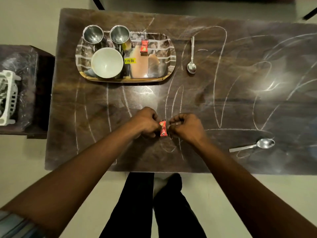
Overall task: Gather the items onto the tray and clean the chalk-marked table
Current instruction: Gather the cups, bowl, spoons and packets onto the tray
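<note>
The dark wooden table (240,103) is covered in white chalk scribbles. At its back left, a patterned tray (169,48) holds two steel cups (93,34) (120,34), a white bowl (107,62) and a red sachet (144,46). A second red sachet (163,128) is near the front edge, pinched at its left side by my left hand (145,121). My right hand (186,127) is curled just to the right of it, and I cannot tell whether it touches the sachet. One spoon (192,57) lies right of the tray, and another spoon (253,146) lies at the front right.
A lower side table (30,86) with a white plastic basket (8,98) stands to the left. My legs (154,203) are at the table's front edge. Pale floor surrounds the table.
</note>
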A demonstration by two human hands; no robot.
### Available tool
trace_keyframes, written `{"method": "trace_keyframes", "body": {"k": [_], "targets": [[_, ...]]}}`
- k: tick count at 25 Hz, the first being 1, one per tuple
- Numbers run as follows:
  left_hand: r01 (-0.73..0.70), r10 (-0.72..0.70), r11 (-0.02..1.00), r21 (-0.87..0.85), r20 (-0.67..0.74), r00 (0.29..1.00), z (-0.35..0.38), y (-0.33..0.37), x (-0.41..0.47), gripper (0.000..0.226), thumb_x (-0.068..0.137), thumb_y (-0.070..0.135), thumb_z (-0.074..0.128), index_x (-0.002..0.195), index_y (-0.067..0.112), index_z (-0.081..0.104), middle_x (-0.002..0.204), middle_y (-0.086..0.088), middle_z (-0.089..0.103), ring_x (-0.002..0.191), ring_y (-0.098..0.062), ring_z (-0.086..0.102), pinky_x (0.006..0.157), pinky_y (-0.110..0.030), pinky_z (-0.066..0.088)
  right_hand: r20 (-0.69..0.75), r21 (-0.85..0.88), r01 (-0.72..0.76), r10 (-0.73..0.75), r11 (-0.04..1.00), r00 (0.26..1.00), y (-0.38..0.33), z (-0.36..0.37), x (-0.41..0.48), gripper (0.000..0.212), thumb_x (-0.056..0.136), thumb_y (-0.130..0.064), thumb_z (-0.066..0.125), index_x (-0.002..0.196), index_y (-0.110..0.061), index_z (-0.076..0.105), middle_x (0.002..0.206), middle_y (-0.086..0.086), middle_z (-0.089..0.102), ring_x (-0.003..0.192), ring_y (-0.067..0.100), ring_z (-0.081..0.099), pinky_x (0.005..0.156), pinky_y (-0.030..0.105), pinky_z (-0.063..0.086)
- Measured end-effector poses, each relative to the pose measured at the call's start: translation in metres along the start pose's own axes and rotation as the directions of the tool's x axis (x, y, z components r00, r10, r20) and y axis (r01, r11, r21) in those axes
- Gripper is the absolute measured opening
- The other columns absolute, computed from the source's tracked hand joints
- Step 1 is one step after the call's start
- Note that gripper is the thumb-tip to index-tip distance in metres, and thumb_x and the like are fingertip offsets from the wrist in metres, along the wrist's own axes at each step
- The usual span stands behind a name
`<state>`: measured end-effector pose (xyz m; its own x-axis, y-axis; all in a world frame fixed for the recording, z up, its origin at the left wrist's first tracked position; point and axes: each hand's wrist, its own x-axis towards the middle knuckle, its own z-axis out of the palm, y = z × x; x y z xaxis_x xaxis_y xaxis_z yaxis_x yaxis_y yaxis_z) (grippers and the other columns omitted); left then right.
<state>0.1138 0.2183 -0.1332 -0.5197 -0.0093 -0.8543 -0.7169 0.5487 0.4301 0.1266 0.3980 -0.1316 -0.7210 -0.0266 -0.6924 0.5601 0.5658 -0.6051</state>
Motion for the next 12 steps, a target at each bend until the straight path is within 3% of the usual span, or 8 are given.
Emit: {"method": "trace_keyframes", "body": {"k": [2, 5, 12], "targets": [[-0.05, 0.038, 0.99, -0.131, -0.09, 0.995, 0.011, -0.011, -0.004, 0.013, 0.088, -0.007, 0.079, 0.094, 0.004, 0.073, 0.105, -0.021, 0.077, 0.085, -0.034, 0.08, 0.079, -0.051, 0.07, 0.015, 0.0, 0.012, -0.012, 1.0, 1.0, 0.005, 0.013, -0.01, 0.019, 0.077, -0.011, 0.081, 0.093, -0.021, 0.078, 0.081, 0.002, 0.081, 0.073, 0.025, 0.08, 0.074, 0.05, 0.068], [-0.112, 0.055, 0.951, -0.287, -0.2, 0.978, 0.022, -0.025, -0.007, 0.024, 0.087, -0.011, 0.077, 0.082, 0.011, 0.068, 0.106, -0.026, 0.075, 0.091, -0.038, 0.079, 0.079, -0.053, 0.069, -0.005, -0.013, 0.056, -0.056, 0.998, 0.998, 0.013, 0.028, -0.017, 0.025, 0.076, -0.014, 0.078, 0.099, -0.023, 0.079, 0.078, -0.004, 0.079, 0.072, 0.017, 0.077, 0.075, 0.044, 0.068], [-0.205, 0.116, 0.861, -0.466, -0.211, 0.97, 0.034, -0.045, -0.015, 0.028, 0.089, -0.008, 0.079, 0.108, 0.01, 0.071, 0.114, -0.022, 0.074, 0.091, -0.036, 0.081, 0.078, -0.047, 0.07, -0.038, -0.07, 0.184, -0.187, 0.98, 0.982, 0.017, 0.032, -0.022, 0.019, 0.093, -0.009, 0.071, 0.093, -0.026, 0.078, 0.082, -0.011, 0.078, 0.071, 0.002, 0.072, 0.065, 0.019, 0.057]]}}
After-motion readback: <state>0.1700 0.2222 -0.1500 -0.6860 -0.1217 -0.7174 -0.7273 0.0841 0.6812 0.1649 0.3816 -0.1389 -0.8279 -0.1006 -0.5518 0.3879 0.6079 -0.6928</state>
